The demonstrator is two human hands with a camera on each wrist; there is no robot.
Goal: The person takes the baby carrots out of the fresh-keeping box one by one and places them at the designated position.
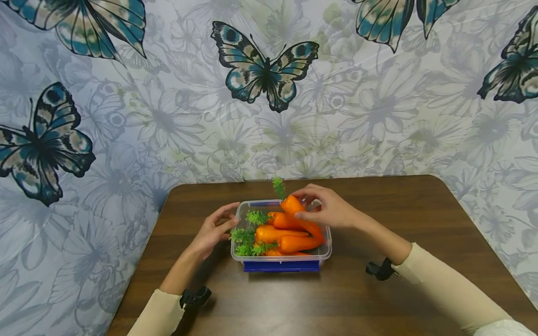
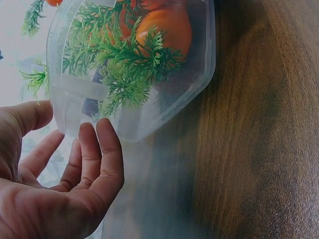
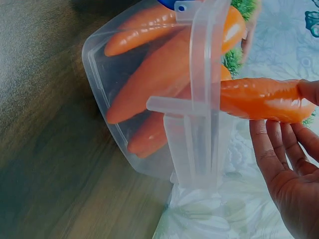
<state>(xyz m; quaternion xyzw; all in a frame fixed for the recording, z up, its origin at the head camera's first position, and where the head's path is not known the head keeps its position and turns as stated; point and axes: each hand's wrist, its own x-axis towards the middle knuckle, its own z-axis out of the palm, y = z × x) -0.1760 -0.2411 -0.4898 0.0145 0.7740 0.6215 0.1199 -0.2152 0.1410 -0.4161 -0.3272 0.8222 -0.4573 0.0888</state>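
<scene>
A clear plastic box (image 1: 322,255) with blue clips holds several glossy, artificial-looking carrots (image 1: 269,234) with feathery green tops. My right hand (image 1: 332,209) pinches one carrot (image 1: 293,205) near its thick end, thumb on one side and fingers on the other. That carrot slants up over the box's far rim, its leafy top pointing away and its narrow end down among the others. At the box's left wall is my left hand (image 1: 213,232), thumb by the rim and loosely bent fingers (image 2: 110,154) right at the outer wall, with no carrot in it.
The box stands on a dark brown wooden table (image 1: 386,298), toward its far edge. Behind it hangs a pale floral cloth (image 1: 269,149) with large butterflies. Black wrist cameras (image 1: 195,297) sit on both forearms, near the box's front.
</scene>
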